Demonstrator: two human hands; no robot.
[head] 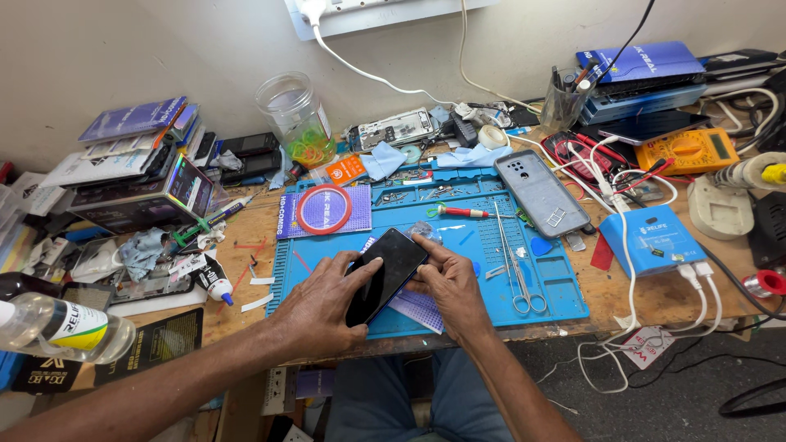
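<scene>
Lying diagonally, phone (385,275) between both hands (323,304).

black phone (384,274), blue work mat (565,286), red tape ring (324,209), orange multimeter (689,151), grey phone back cover (541,193)

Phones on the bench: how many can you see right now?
3, maybe more under clutter. A black glass-fronted phone lies on the blue work mat, held by both hands. A grey phone back cover lies face-down to its right. An opened silver phone chassis sits near the wall.
</scene>
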